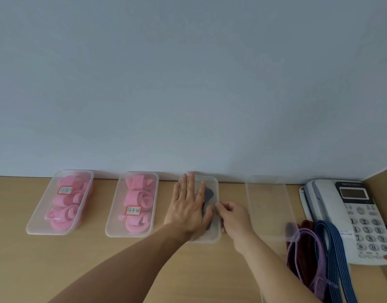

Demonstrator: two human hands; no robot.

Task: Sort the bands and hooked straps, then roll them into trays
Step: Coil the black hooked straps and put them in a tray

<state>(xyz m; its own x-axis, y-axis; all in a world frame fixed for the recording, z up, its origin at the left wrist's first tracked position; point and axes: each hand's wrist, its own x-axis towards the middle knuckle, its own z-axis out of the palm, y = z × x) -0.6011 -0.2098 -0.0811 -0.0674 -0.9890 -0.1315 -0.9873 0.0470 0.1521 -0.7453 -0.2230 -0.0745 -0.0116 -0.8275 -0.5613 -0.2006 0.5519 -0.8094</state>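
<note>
Head view: the left hand (188,206) is laid flat, fingers straight, on top of the third tray (211,237), in which a grey rolled band (209,194) is contained. The tray's right rim is pinched by the right hand (231,215). Loose straps (319,254) are heaped beside the telephone (352,215).

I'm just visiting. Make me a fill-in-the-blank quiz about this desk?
The two left trays hold rolled ____ straps.
The ____ hand lies flat on the third tray.
The rightmost band is ____.
A ____ with a keypad stands far right.
Missing: pink; left; blue; telephone.
</note>
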